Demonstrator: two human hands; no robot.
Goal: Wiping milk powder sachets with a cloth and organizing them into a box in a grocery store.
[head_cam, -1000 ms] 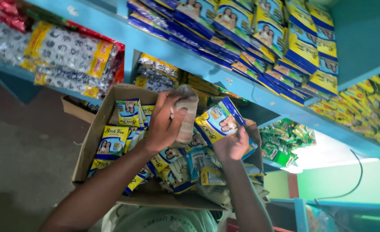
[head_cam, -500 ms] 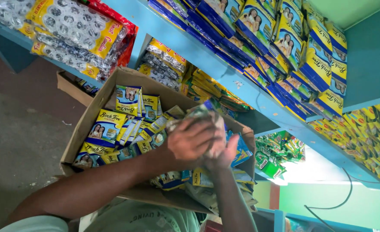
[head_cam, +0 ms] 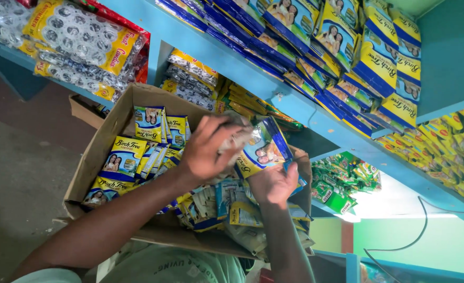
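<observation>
Blue shelves (head_cam: pixel 253 73) above a cardboard box (head_cam: pixel 93 157) of sachets.
Left hand (head_cam: pixel 205 149) and right hand (head_cam: pixel 274 183) each closed on a blue-yellow packet (head_cam: pixel 263 149).

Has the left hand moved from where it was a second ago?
Yes. The left hand has shifted right across the cardboard box, meeting the right hand at the blue-and-yellow packet.

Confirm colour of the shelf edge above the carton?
Light blue shelf edge, clearest in the head view.
</observation>
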